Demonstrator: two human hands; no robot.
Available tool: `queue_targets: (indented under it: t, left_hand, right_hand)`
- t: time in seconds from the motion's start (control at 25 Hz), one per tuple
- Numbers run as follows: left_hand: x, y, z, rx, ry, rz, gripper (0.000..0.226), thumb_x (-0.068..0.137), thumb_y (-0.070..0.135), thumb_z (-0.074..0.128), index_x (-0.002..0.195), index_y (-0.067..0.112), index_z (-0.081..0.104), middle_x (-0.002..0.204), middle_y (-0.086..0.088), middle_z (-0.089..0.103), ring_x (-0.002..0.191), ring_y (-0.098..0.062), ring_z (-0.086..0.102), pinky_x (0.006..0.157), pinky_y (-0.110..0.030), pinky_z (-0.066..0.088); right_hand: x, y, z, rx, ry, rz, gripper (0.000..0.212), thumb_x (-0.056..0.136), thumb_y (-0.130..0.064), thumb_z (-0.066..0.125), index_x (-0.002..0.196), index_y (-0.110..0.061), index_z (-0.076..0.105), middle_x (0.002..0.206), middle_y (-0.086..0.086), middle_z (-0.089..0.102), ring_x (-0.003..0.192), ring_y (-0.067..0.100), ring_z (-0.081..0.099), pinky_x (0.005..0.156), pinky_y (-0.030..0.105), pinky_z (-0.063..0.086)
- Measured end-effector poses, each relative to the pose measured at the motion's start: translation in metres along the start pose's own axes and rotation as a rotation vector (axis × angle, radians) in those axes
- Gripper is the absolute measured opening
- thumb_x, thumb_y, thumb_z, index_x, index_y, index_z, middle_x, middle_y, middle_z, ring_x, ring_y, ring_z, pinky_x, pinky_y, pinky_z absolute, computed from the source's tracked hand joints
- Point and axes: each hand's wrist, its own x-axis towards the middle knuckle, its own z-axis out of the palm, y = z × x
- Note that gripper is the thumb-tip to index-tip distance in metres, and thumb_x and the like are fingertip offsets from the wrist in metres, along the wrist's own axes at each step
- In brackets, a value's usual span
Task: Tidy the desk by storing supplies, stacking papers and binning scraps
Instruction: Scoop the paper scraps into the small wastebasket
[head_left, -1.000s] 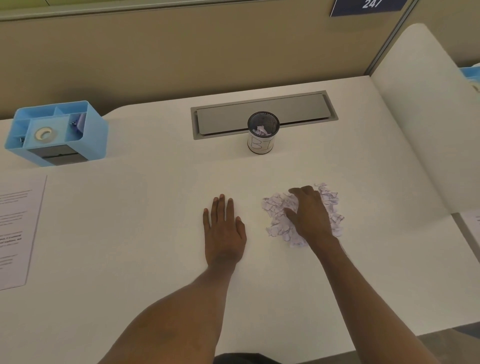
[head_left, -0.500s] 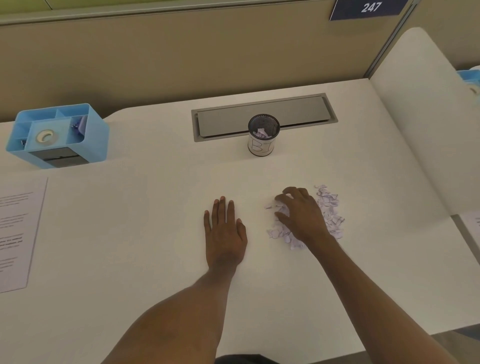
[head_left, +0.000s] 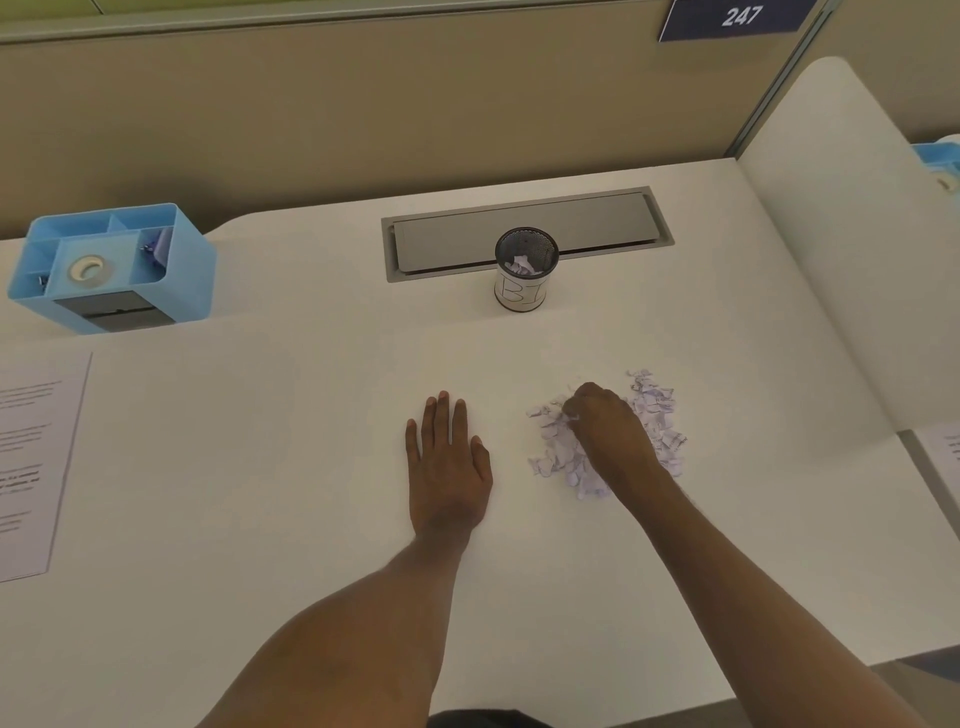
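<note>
A heap of torn paper scraps (head_left: 657, 415) lies on the white desk (head_left: 260, 467) right of centre. My right hand (head_left: 608, 431) sits on the heap with its fingers curled round a bunch of scraps. Flat on the desk just left of the heap rests my left hand (head_left: 447, 462), fingers straight, holding nothing. A small black mesh bin (head_left: 525, 270) with a white label stands behind the heap, with a few scraps inside. A blue desk organiser (head_left: 109, 265) holding a tape roll and clips stands at the far left. Printed paper (head_left: 36, 457) lies at the left edge.
A grey cable hatch (head_left: 597, 228) is set into the desk behind the bin. A beige partition wall runs along the back. A white divider (head_left: 841, 249) rises on the right, with another blue organiser (head_left: 943, 163) and a sheet (head_left: 948, 447) beyond it.
My right hand's fingers have curled in from spread over the heap to a closed grip, gathering scraps. The left hand has stayed flat in place.
</note>
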Motion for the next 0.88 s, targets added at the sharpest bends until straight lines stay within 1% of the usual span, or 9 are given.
queue_targets:
  t: [0.12,0.2,0.28,0.36,0.44,0.56,0.68,0.76,0.88]
  left_hand:
    - [0.0,0.001,0.0,0.001,-0.008,-0.004,0.056,0.11,0.03,0.034,0.163,0.011,0.038,0.175,-0.01,0.029,0.164,-0.025,0.021,0.134,-0.053,0.016]
    - [0.0,0.001,0.0,-0.002,-0.005,-0.005,0.056,0.109,0.029,0.036,0.162,0.01,0.039,0.174,-0.011,0.03,0.164,-0.026,0.022,0.133,-0.053,0.017]
    - [0.001,0.001,0.0,-0.006,-0.002,-0.006,0.055,0.109,0.028,0.038,0.162,0.01,0.04,0.174,-0.011,0.031,0.164,-0.026,0.023,0.133,-0.054,0.018]
    - [0.0,0.001,0.0,-0.007,0.004,-0.005,0.055,0.109,0.027,0.038,0.161,0.01,0.041,0.173,-0.011,0.031,0.163,-0.027,0.024,0.132,-0.054,0.019]
    - [0.0,0.002,-0.001,-0.008,0.005,-0.001,0.055,0.109,0.027,0.039,0.161,0.01,0.042,0.173,-0.012,0.031,0.163,-0.027,0.024,0.132,-0.054,0.02]
    - [0.0,0.003,-0.002,-0.001,-0.003,0.0,0.055,0.109,0.027,0.039,0.161,0.01,0.042,0.174,-0.012,0.03,0.163,-0.027,0.024,0.132,-0.054,0.02]
    - [0.001,0.003,-0.003,0.001,0.002,0.002,0.055,0.108,0.027,0.041,0.16,0.01,0.043,0.173,-0.012,0.032,0.163,-0.027,0.026,0.132,-0.055,0.022]
    - [0.001,0.003,-0.003,-0.005,0.006,0.002,0.055,0.108,0.026,0.043,0.16,0.01,0.044,0.173,-0.012,0.032,0.163,-0.027,0.026,0.132,-0.055,0.022]
    - [0.001,0.004,-0.004,-0.012,0.002,-0.004,0.055,0.108,0.027,0.043,0.161,0.011,0.043,0.173,-0.011,0.032,0.163,-0.026,0.025,0.132,-0.054,0.022]
  right_hand:
    - [0.008,0.005,0.0,0.087,-0.015,0.04,0.011,0.09,-0.002,0.066,0.089,-0.006,0.075,0.093,0.009,0.067,0.081,0.027,0.067,0.07,0.034,0.054]
    - [0.012,0.005,-0.009,0.172,-0.025,0.062,0.011,0.089,-0.001,0.069,0.093,-0.005,0.078,0.098,0.01,0.072,0.087,0.026,0.069,0.076,0.03,0.054]
    - [0.016,0.002,-0.028,0.327,-0.008,0.105,0.008,0.087,-0.004,0.074,0.094,-0.004,0.079,0.097,0.01,0.076,0.081,0.019,0.069,0.072,0.016,0.05]
    - [0.022,-0.004,-0.052,0.466,0.029,0.116,0.008,0.085,-0.014,0.08,0.09,-0.007,0.08,0.082,0.004,0.075,0.063,0.004,0.063,0.06,0.002,0.041]
    - [0.032,-0.011,-0.075,0.62,0.054,0.119,0.009,0.083,-0.02,0.083,0.084,-0.011,0.08,0.067,-0.006,0.07,0.047,-0.002,0.056,0.048,0.005,0.038]
    - [0.058,-0.024,-0.107,0.808,0.109,0.113,0.006,0.084,-0.017,0.082,0.083,-0.011,0.081,0.057,-0.013,0.071,0.046,-0.004,0.056,0.05,0.007,0.039]
    - [0.099,-0.038,-0.13,0.881,0.195,0.084,0.009,0.084,-0.016,0.082,0.09,-0.01,0.082,0.067,-0.009,0.074,0.051,-0.005,0.058,0.053,0.005,0.041]
    - [0.129,-0.046,-0.137,0.913,0.262,0.042,0.014,0.083,-0.02,0.083,0.092,-0.011,0.082,0.076,0.0,0.076,0.058,-0.001,0.06,0.058,0.009,0.045]
    - [0.165,-0.05,-0.131,0.92,0.33,0.055,0.017,0.081,-0.024,0.084,0.09,-0.009,0.082,0.08,0.003,0.076,0.063,0.002,0.065,0.06,0.013,0.051]
